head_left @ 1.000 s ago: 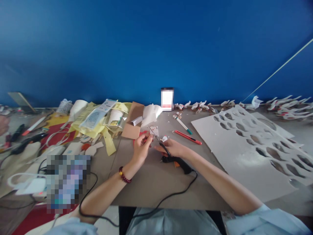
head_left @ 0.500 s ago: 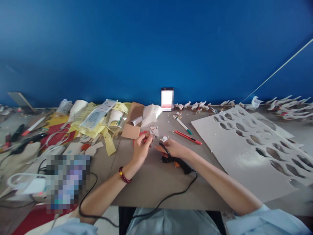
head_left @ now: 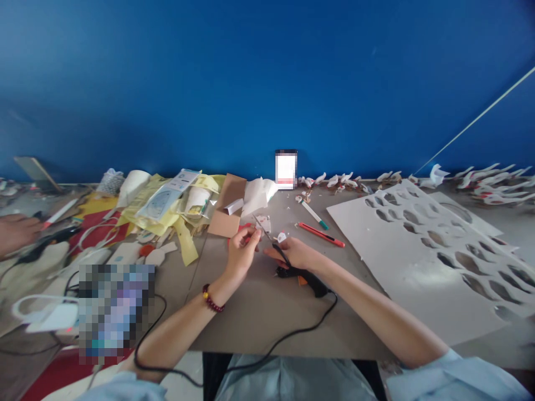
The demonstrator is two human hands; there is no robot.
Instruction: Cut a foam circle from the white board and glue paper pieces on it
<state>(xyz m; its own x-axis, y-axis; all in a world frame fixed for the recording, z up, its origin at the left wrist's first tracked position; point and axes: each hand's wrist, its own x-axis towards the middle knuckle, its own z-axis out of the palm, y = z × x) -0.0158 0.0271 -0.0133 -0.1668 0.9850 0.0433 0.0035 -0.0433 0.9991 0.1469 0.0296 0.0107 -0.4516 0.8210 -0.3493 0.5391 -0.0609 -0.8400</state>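
My left hand (head_left: 242, 253) is closed in a pinch on a small white paper piece (head_left: 263, 223) with a bit of red showing behind the fingers. My right hand (head_left: 295, 253) is closed round the handle of scissors (head_left: 271, 240), whose thin blades point up toward that piece. A black glue gun (head_left: 303, 277) lies on the grey table (head_left: 259, 312) just under my right wrist, its black cord (head_left: 251, 356) trailing toward me.
A large white foam board (head_left: 434, 256) with several leaf-shaped cut-outs lies at the right. A red pen (head_left: 321, 234) and a green-tipped marker (head_left: 313, 214) lie behind my hands. Yellow sheets, paper rolls and cardboard (head_left: 228, 206) pile at the left. Another person's hand (head_left: 16, 234) is at the far left edge.
My hands stay almost still. The other person's hand at the far left has come further into view, over the black tool there.
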